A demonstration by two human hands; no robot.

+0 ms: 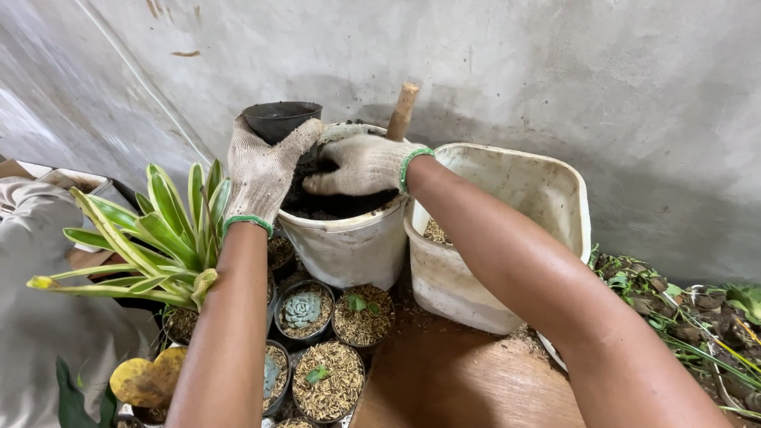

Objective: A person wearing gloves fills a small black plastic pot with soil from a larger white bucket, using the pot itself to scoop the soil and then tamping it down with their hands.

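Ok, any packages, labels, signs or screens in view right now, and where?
No labels, signs or screens show.
Round white bucket: centre, against the wall, holding dark soil.
Square cream tub: right of the bucket, stained.
Small black pot: held by the gloved left hand over the bucket.
Gloved right hand: on the soil.
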